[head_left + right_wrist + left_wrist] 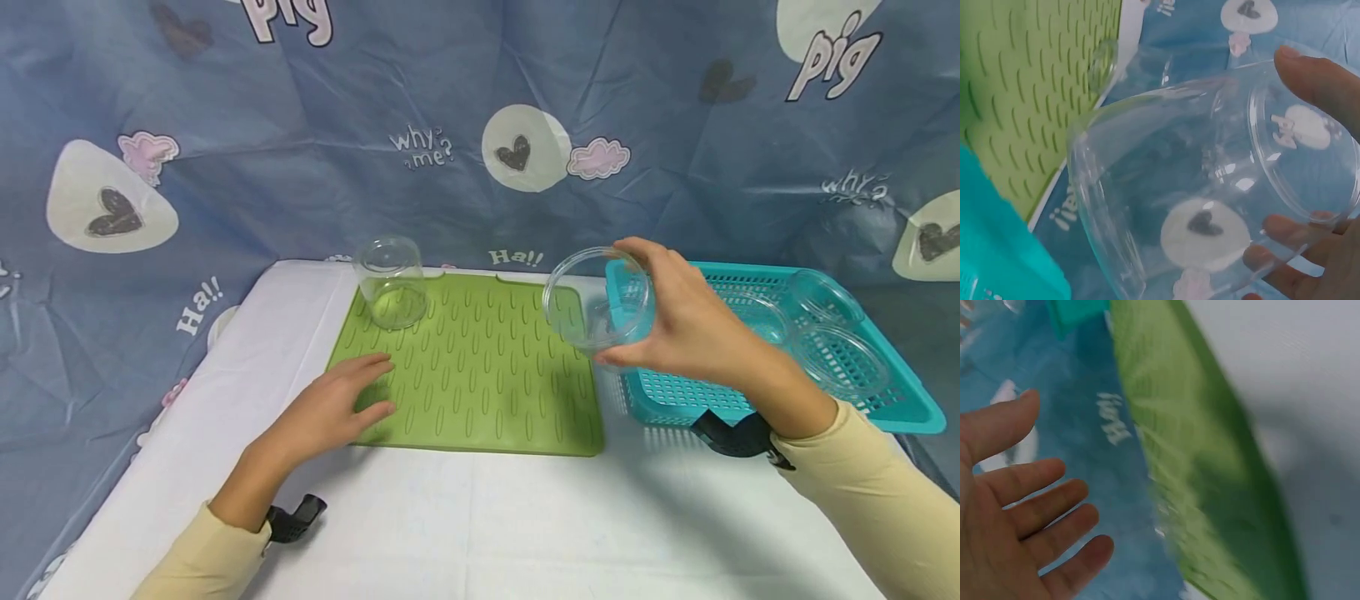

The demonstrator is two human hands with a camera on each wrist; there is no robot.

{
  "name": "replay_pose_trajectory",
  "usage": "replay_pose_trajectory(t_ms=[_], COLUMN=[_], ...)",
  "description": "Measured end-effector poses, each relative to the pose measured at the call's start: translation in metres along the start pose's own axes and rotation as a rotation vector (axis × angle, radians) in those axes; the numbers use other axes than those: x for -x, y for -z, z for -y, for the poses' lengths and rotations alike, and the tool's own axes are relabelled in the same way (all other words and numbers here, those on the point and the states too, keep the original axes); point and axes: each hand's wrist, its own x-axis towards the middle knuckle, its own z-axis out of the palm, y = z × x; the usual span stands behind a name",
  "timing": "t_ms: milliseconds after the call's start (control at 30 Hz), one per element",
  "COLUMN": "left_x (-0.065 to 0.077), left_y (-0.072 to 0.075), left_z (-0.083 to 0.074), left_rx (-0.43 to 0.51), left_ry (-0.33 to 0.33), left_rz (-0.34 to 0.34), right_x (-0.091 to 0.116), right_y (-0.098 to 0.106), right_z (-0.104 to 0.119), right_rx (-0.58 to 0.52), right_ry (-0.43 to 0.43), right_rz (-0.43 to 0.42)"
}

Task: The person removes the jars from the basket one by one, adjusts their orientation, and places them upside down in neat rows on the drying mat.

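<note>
My right hand (690, 325) grips a clear round plastic container (597, 312) near its rim. In the head view the container hangs above the right edge of a green ribbed mat (487, 392), partly overlapping the basket. The right wrist view shows the thumb on one side of the clear wall and fingers on the other. My left hand (326, 412) is over the mat's near left part, its fingers spread and nothing in it. A second clear container (392, 287) stands upright on the mat's far left corner.
A turquoise perforated basket (918, 408) sits to the right of the mat, with several clear containers (840, 358) inside. Behind the white-covered table (465, 533) hangs a blue printed cloth (360, 100).
</note>
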Motion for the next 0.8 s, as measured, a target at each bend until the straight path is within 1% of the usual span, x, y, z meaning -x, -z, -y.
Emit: replay_pose_trajectory(t_ms=[100, 167, 300, 400, 467, 600, 733, 800], left_x=[-0.004, -0.006, -0.013, -0.019, -0.022, -0.027, -0.032, -0.034], left_y=[0.005, 0.008, 0.011, 0.008, 0.006, 0.002, 0.0, 0.0], left_z=[-0.017, -0.029, -0.048, -0.06, -0.066, -0.076, -0.082, -0.084], left_rx=[0.003, 0.027, 0.114, 0.208, 0.263, 0.334, 0.399, 0.413], left_ry=[-0.047, -0.077, -0.153, -0.18, -0.183, -0.168, -0.171, -0.161], left_rz=[-0.068, -0.116, -0.234, -0.274, -0.273, -0.247, -0.206, -0.179], right_x=[-0.004, -0.005, -0.006, -0.006, -0.006, -0.008, -0.009, -0.009], right_y=[-0.008, -0.014, -0.027, -0.036, -0.043, -0.057, -0.068, -0.072], right_z=[0.007, 0.011, 0.02, 0.028, 0.033, 0.043, 0.048, 0.049], right_rx=[0.023, 0.045, 0.056, 0.057, 0.073, 0.127, 0.134, 0.133], right_ry=[0.046, 0.083, 0.165, 0.208, 0.234, 0.274, 0.284, 0.291], right_rz=[-0.013, -0.03, -0.065, -0.059, -0.04, -0.016, -0.016, -0.015])
